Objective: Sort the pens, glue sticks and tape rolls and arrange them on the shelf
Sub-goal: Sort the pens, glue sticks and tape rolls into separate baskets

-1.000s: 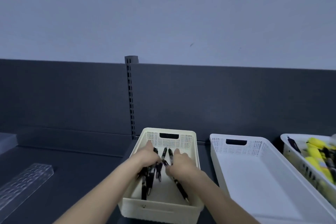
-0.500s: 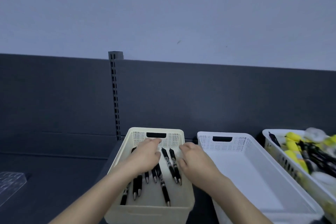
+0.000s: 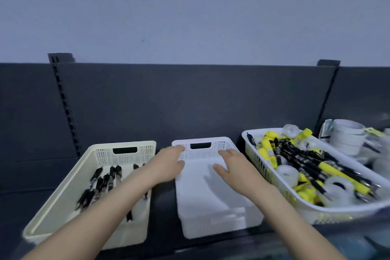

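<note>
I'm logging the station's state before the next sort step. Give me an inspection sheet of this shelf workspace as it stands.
Surface: dark grey shelf deck, carrying three baskets side by side.
Job's things: cream perforated plastic basket holds black pens; white perforated plastic basket in the middle holds nothing; larger white slotted basket holds mixed yellow glue sticks, clear tape rolls and more pens.
Clutter: stacked white rolls at far right, blurred.
Grippers: left hand open over the middle basket's left rim; right hand open above its inside; neither holds anything.
Cables: nothing seen.
Surroundings: dark back panel with slotted upright; pale wall above.
</note>
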`<state>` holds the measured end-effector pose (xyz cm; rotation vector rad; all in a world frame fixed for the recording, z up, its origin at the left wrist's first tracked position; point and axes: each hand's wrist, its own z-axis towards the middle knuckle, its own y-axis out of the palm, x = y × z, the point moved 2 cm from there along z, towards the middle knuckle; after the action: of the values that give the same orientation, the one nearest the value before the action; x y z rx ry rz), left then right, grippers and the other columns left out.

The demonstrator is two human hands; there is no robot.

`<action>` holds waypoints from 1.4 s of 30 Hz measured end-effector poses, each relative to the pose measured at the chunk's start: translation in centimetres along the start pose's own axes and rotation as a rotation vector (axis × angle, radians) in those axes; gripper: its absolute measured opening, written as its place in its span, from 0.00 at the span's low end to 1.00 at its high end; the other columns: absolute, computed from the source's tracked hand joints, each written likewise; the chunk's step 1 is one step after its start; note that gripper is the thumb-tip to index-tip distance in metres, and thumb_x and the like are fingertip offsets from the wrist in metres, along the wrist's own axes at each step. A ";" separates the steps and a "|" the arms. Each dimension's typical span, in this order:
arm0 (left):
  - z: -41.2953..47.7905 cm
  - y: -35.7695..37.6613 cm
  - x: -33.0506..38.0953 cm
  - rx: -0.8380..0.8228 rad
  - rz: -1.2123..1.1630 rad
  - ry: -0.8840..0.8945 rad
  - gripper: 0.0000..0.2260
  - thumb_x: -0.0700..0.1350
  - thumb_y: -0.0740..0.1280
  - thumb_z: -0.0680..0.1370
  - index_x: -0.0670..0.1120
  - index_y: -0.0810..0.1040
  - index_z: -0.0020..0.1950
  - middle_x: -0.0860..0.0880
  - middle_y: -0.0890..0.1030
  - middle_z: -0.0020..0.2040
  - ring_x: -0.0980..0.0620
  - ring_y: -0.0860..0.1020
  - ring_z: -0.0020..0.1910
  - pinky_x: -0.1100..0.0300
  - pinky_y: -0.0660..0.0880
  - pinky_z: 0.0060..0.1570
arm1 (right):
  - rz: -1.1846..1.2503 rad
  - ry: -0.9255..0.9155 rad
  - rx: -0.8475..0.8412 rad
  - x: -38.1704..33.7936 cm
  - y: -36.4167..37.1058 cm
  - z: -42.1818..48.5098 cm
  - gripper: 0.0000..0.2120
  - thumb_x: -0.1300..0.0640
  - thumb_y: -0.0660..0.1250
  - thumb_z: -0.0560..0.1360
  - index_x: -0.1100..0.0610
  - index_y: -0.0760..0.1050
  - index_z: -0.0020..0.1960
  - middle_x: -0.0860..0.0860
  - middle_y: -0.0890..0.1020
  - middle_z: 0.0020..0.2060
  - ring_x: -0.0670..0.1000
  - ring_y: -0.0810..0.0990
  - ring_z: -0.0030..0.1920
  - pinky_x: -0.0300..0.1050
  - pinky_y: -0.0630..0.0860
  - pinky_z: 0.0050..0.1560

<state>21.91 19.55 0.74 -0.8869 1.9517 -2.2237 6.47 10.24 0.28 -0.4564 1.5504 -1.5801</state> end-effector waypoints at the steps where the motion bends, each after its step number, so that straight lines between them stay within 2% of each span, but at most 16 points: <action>1: 0.3 0.5 1.5 -0.007 -0.002 0.015 0.22 0.43 0.56 0.80 0.44 0.59 0.74 0.46 0.64 0.73 0.47 0.63 0.72 0.59 0.61 0.68 | -0.003 0.013 0.013 1.4 -0.8 -0.5 0.21 0.50 0.55 0.80 0.60 0.64 0.68 0.56 0.69 0.66 0.55 0.66 0.67 0.48 0.65 0.65; 6: 1.5 3.6 10.3 -0.007 -0.038 0.057 0.22 0.43 0.56 0.81 0.44 0.58 0.74 0.47 0.63 0.74 0.49 0.62 0.73 0.61 0.59 0.68 | -0.010 0.035 0.062 9.8 -4.4 -3.4 0.18 0.51 0.57 0.79 0.60 0.67 0.64 0.56 0.71 0.62 0.57 0.69 0.64 0.47 0.68 0.61; 8: 2.2 5.0 13.6 -0.006 -0.043 0.071 0.22 0.43 0.56 0.80 0.44 0.59 0.74 0.47 0.63 0.74 0.50 0.61 0.73 0.61 0.59 0.68 | -0.011 0.025 0.067 13.1 -5.7 -4.6 0.20 0.51 0.57 0.79 0.60 0.65 0.67 0.56 0.70 0.63 0.56 0.69 0.65 0.48 0.68 0.63; 13: 4.0 7.9 20.7 -0.006 -0.053 0.090 0.20 0.41 0.58 0.79 0.44 0.65 0.71 0.45 0.73 0.67 0.47 0.70 0.66 0.62 0.65 0.59 | -0.005 0.079 0.041 20.8 -8.5 -6.7 0.21 0.52 0.56 0.79 0.59 0.64 0.69 0.57 0.70 0.64 0.56 0.68 0.65 0.48 0.67 0.63; 17: 5.7 9.8 24.0 -0.042 -0.042 0.065 0.19 0.42 0.58 0.79 0.43 0.66 0.71 0.44 0.71 0.68 0.46 0.69 0.66 0.61 0.66 0.60 | 0.033 0.140 0.019 25.6 -9.9 -7.5 0.19 0.53 0.56 0.79 0.60 0.65 0.67 0.57 0.71 0.63 0.56 0.70 0.63 0.48 0.68 0.61; 19: 6.5 10.4 24.9 -0.061 -0.037 0.059 0.13 0.42 0.58 0.79 0.40 0.74 0.61 0.41 0.77 0.57 0.45 0.74 0.55 0.58 0.70 0.51 | 0.028 0.165 0.011 27.2 -10.1 -7.5 0.17 0.54 0.56 0.79 0.61 0.68 0.65 0.58 0.72 0.60 0.57 0.72 0.60 0.47 0.70 0.57; 20: 7.0 10.9 25.4 -0.072 -0.030 0.059 0.09 0.43 0.58 0.78 0.41 0.76 0.51 0.41 0.77 0.48 0.45 0.74 0.47 0.58 0.69 0.44 | 0.026 0.179 0.011 28.1 -10.2 -7.5 0.16 0.55 0.56 0.79 0.62 0.69 0.62 0.58 0.73 0.58 0.57 0.73 0.58 0.47 0.70 0.55; 21: 7.4 11.3 25.9 -0.073 -0.024 0.061 0.09 0.43 0.59 0.78 0.42 0.73 0.40 0.42 0.74 0.39 0.46 0.71 0.40 0.58 0.65 0.38 | 0.023 0.192 0.014 28.8 -10.3 -7.4 0.13 0.56 0.56 0.79 0.62 0.70 0.59 0.58 0.74 0.56 0.58 0.74 0.57 0.47 0.70 0.52; 23: 8.3 12.2 26.5 -0.102 0.015 0.052 0.17 0.47 0.61 0.78 0.45 0.63 0.30 0.46 0.66 0.31 0.47 0.66 0.35 0.58 0.61 0.36 | 0.005 0.220 -0.005 29.9 -10.1 -7.1 0.08 0.56 0.56 0.79 0.60 0.70 0.51 0.57 0.73 0.51 0.58 0.74 0.54 0.45 0.68 0.47; 26: 9.5 13.4 27.1 -0.198 0.110 -0.005 0.20 0.57 0.61 0.76 0.45 0.65 0.31 0.49 0.66 0.32 0.47 0.68 0.39 0.57 0.66 0.39 | -0.056 0.232 -0.108 30.7 -9.4 -6.2 0.11 0.56 0.55 0.79 0.62 0.70 0.54 0.59 0.73 0.54 0.58 0.74 0.55 0.46 0.69 0.50; 28: 10.1 14.1 27.5 -0.261 0.144 -0.050 0.19 0.56 0.61 0.76 0.45 0.65 0.32 0.49 0.66 0.34 0.46 0.69 0.42 0.59 0.66 0.38 | -0.109 0.233 -0.154 30.7 -8.8 -5.3 0.13 0.56 0.54 0.79 0.63 0.70 0.56 0.60 0.72 0.56 0.59 0.72 0.57 0.46 0.68 0.54; 31: 10.9 14.2 28.0 -0.275 0.159 -0.076 0.16 0.53 0.60 0.76 0.46 0.63 0.33 0.51 0.67 0.33 0.48 0.70 0.42 0.59 0.64 0.37 | -0.157 0.261 -0.178 30.3 -8.6 -3.6 0.13 0.56 0.55 0.79 0.63 0.70 0.57 0.60 0.71 0.56 0.61 0.72 0.57 0.47 0.69 0.53; 33: 11.4 13.9 27.8 -0.269 0.122 -0.096 0.15 0.51 0.60 0.76 0.46 0.62 0.33 0.51 0.67 0.33 0.49 0.69 0.38 0.59 0.63 0.36 | -0.128 0.283 -0.241 30.2 -8.7 -2.6 0.12 0.55 0.56 0.78 0.62 0.72 0.53 0.58 0.74 0.52 0.59 0.74 0.54 0.46 0.71 0.49; 36: 12.0 13.6 27.6 -0.276 0.083 -0.100 0.16 0.49 0.61 0.76 0.46 0.60 0.32 0.50 0.65 0.30 0.51 0.64 0.29 0.60 0.58 0.29 | -0.090 0.301 -0.349 30.3 -9.1 -1.7 0.10 0.57 0.58 0.77 0.60 0.69 0.40 0.54 0.74 0.39 0.57 0.74 0.46 0.44 0.66 0.37; 40: 12.7 13.3 27.7 -0.279 0.089 -0.052 0.17 0.47 0.61 0.76 0.45 0.59 0.30 0.49 0.62 0.28 0.51 0.61 0.27 0.60 0.56 0.27 | -0.076 0.310 -0.387 30.9 -9.5 -1.3 0.08 0.63 0.55 0.75 0.59 0.67 0.37 0.51 0.67 0.32 0.53 0.69 0.37 0.41 0.61 0.29; 42: 13.0 12.4 27.4 -0.264 0.076 -0.042 0.16 0.45 0.60 0.76 0.44 0.62 0.30 0.49 0.66 0.28 0.50 0.66 0.30 0.59 0.60 0.29 | -0.056 0.327 -0.370 31.0 -10.0 -1.3 0.08 0.64 0.55 0.75 0.58 0.66 0.37 0.51 0.67 0.33 0.51 0.67 0.34 0.39 0.61 0.28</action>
<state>0.84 -5.48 0.20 -0.8595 2.2539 -1.9211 -15.25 -14.03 0.24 -0.4595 2.1133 -1.4631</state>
